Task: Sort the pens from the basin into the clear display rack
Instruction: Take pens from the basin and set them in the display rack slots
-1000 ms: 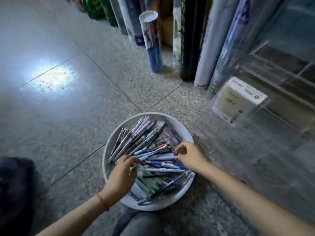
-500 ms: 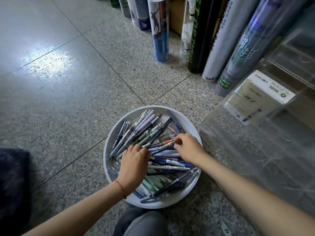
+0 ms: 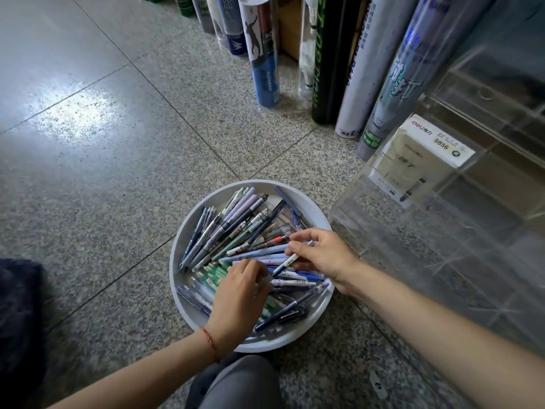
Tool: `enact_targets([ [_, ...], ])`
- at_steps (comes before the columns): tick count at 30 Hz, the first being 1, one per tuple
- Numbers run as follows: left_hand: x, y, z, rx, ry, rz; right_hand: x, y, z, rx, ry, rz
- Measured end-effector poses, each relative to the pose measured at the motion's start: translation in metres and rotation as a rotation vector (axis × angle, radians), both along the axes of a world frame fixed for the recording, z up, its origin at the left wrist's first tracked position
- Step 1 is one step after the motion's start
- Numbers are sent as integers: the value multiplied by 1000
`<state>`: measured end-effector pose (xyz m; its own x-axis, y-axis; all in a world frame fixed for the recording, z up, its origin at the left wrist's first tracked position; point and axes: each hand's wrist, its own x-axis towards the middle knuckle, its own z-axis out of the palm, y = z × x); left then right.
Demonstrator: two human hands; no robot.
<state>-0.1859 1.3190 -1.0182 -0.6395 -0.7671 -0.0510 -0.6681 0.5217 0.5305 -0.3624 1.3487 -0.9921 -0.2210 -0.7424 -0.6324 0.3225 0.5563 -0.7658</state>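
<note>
A round white basin (image 3: 188,231) sits on the speckled floor, filled with several pens (image 3: 233,222) in blue, lilac, green and black. My right hand (image 3: 324,255) is over the basin's right side and pinches a slim white-and-blue pen (image 3: 284,264) between thumb and fingers. My left hand (image 3: 239,293), with a red string at the wrist, reaches into the lower middle of the pile, fingers curled down among the pens; what they hold is hidden. The clear display rack (image 3: 442,231) stands directly right of the basin.
Tall shuttlecock tubes (image 3: 262,54) lean in a row at the back. A white labelled pen box (image 3: 421,154) sits in the rack's upper part. A dark fuzzy object (image 3: 17,320) lies at the left edge. My grey-clad knee (image 3: 239,385) is just below the basin.
My right hand has lifted a white-and-blue pen out of the pile. My left hand slid right toward the centre of the basin. The camera tilted slightly.
</note>
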Motion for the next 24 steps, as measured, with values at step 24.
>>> enact_targets([
  [24, 23, -20, 51, 427, -498, -134, -35, -4, 28, -129, 400, 170],
])
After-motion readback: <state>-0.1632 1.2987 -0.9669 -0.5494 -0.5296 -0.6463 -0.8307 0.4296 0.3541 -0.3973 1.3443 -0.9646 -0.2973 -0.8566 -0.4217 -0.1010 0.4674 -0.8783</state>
